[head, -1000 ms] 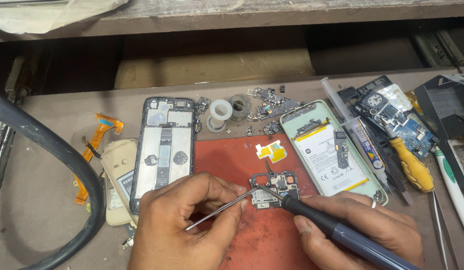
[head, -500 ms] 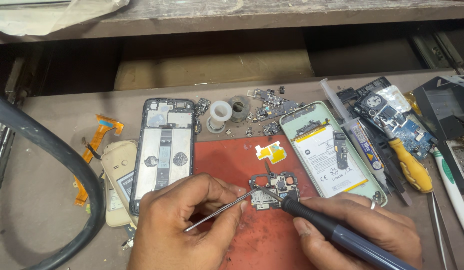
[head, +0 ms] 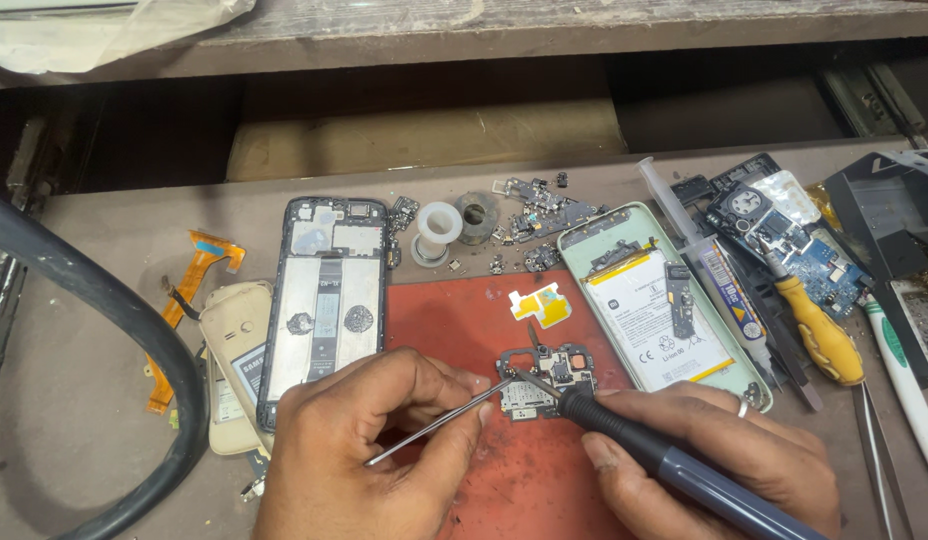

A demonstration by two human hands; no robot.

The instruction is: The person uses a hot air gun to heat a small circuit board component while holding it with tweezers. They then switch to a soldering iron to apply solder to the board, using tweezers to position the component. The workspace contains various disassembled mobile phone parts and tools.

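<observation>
A small phone circuit board (head: 540, 378) lies on a red work mat (head: 454, 310). My left hand (head: 369, 450) pinches thin metal tweezers (head: 434, 424) whose tips touch the board's left side. My right hand (head: 714, 455) grips a dark blue soldering iron (head: 664, 460), its tip resting on the middle of the board. A yellow flex piece (head: 541, 303) lies on the mat just beyond the board.
A phone frame (head: 326, 305) lies left of the mat, a green phone with its battery showing (head: 656, 305) to the right. A solder spool (head: 436, 232), loose small parts, a yellow-handled screwdriver (head: 820, 330), a syringe and a thick black cable (head: 114, 330) surround them.
</observation>
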